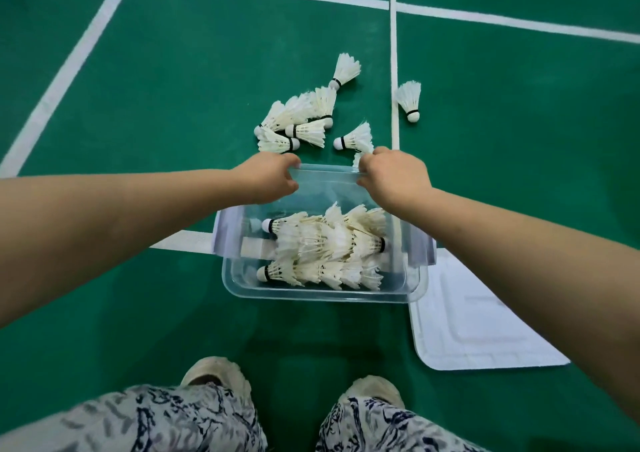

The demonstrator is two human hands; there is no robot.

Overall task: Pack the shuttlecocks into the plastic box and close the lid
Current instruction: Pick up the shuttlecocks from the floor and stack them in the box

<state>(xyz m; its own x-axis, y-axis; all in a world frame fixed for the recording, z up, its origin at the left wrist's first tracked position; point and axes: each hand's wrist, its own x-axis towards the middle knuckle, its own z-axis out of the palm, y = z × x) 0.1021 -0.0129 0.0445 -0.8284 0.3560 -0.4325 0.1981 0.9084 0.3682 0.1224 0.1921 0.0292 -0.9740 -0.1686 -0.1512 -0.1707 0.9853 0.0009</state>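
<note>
Both hands, left hand (pixel 273 178) and right hand (pixel 391 178), are gripping the plastic box (pixel 322 292) far rim; loose shuttlecocks (pixel 298 122) are lying at 12 o'clock.

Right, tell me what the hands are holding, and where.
Both hands, left hand and right hand, grip the plastic box by its far rim.

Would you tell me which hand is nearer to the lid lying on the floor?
Right. The right hand grips the box's far rim on the side where the lid lies; the left hand grips the same rim further away.
</note>
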